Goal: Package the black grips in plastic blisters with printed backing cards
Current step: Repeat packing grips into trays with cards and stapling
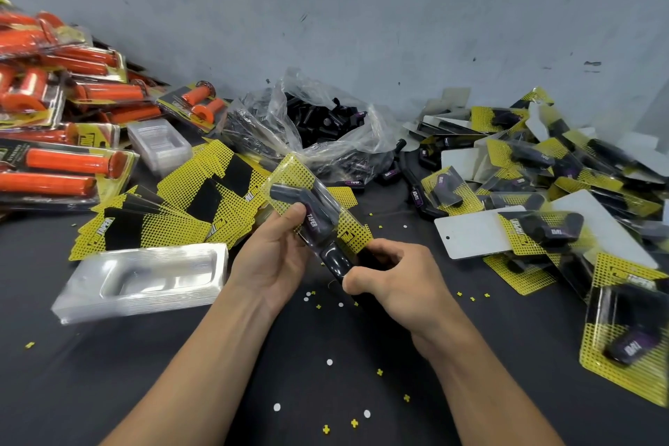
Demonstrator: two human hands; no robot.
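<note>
My left hand (275, 257) holds a clear blister with a yellow-and-black backing card (289, 176), thumb pressed on its face. Inside lie black grips (311, 206) with a purple label. My right hand (391, 275) grips the lower end of a black grip (335, 259) sticking out of the blister's bottom. A fan of loose yellow backing cards (173, 206) lies to the left. A stack of empty clear blisters (144, 279) rests in front of the cards. A clear plastic bag (307, 119) holds loose black grips at the back.
Packaged orange grips (61, 127) are piled at the far left. A second small stack of blisters (159, 141) stands behind the cards. Finished yellow packs (543, 192) are heaped on the right. Punched paper bits (329, 361) dot the dark table. A grey wall closes the back.
</note>
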